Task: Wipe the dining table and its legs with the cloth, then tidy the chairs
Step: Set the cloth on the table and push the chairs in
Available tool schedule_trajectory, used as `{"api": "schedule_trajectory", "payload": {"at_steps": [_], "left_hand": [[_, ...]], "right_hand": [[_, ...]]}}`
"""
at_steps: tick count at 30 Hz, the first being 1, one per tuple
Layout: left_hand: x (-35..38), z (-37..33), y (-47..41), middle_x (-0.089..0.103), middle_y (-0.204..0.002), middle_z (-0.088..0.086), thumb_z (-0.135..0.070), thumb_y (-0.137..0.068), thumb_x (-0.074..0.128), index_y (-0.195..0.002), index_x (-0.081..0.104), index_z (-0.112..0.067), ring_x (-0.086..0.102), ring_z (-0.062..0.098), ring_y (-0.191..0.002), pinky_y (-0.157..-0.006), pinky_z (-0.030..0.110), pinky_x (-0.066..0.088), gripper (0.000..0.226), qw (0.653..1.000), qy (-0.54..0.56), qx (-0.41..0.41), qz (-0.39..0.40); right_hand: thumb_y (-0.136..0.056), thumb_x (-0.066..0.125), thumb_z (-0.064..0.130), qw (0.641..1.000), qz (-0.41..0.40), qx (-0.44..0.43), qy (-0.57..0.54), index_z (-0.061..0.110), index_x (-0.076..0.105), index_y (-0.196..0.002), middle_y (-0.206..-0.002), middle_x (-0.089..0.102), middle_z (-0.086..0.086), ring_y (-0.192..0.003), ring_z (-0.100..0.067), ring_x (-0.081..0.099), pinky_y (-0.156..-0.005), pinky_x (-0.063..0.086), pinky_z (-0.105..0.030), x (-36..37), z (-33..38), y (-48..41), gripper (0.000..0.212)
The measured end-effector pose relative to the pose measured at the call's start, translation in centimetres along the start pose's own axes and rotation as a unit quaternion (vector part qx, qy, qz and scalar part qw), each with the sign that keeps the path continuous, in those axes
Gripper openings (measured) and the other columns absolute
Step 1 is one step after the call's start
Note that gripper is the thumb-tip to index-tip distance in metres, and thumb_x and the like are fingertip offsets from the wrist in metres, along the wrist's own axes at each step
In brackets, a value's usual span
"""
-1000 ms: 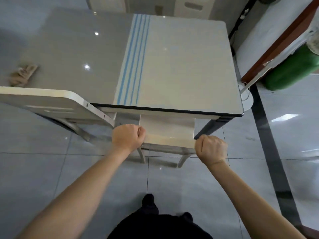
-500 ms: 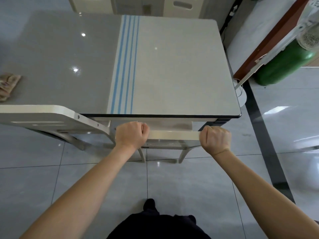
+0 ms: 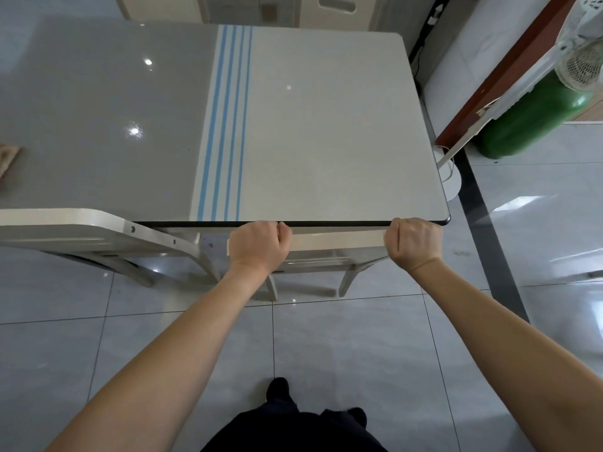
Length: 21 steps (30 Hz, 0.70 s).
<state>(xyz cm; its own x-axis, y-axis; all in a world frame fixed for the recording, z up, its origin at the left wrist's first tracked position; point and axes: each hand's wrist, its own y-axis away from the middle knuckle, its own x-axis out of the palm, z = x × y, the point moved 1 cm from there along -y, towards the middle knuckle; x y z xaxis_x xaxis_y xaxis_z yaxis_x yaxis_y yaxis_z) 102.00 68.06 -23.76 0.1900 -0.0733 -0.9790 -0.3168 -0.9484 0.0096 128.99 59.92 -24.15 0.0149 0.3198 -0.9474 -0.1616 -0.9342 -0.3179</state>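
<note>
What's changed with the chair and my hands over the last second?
The chair has slid forward under the table: its seat, plainly showing a second ago, is now almost hidden beneath the table edge. The left hand and right hand keep their grip on the backrest. The cloth stays on the table's left side.

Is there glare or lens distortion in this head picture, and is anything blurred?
Head view: bright ceiling-light spots glare on the glossy dining table and window light reflects on the floor tiles; the wide lens bends the table edge and stretches the forearms; both hands on the chair back look sharp; the cloth is cut off at the left edge.
</note>
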Motion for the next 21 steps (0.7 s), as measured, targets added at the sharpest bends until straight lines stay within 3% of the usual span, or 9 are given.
{"api": "schedule_trajectory", "payload": {"at_steps": [4, 21], "left_hand": [[0.2, 0.4, -1.1, 0.034, -0.038, -0.002, -0.031, -0.084, 0.030, -0.043, 0.041, -0.015, 0.025, 0.015, -0.035, -0.043, 0.019, 0.016, 0.045, 1.000, 0.001, 0.004, -0.008], [0.7, -0.3, -4.5, 0.027, -0.038, -0.003, -0.029, -0.081, 0.030, -0.042, 0.037, -0.015, 0.020, 0.014, -0.036, -0.043, 0.018, 0.014, 0.043, 1.000, 0.000, 0.012, -0.014]], "right_hand": [[-0.074, 0.034, 0.013, 1.000, -0.012, 0.004, -0.002, 0.018, 0.024, -0.048, -0.040, 0.022, 0.004, -0.037, -0.018, 0.018, -0.053, 0.003, -0.015, 0.5, 0.2, -0.6, 0.028], [-0.076, 0.033, 0.013, 1.000, 0.002, 0.002, -0.015, 0.018, 0.024, -0.048, -0.041, 0.020, 0.005, -0.036, -0.018, 0.018, -0.052, 0.004, -0.015, 1.5, -1.4, -3.3, 0.030]]}}
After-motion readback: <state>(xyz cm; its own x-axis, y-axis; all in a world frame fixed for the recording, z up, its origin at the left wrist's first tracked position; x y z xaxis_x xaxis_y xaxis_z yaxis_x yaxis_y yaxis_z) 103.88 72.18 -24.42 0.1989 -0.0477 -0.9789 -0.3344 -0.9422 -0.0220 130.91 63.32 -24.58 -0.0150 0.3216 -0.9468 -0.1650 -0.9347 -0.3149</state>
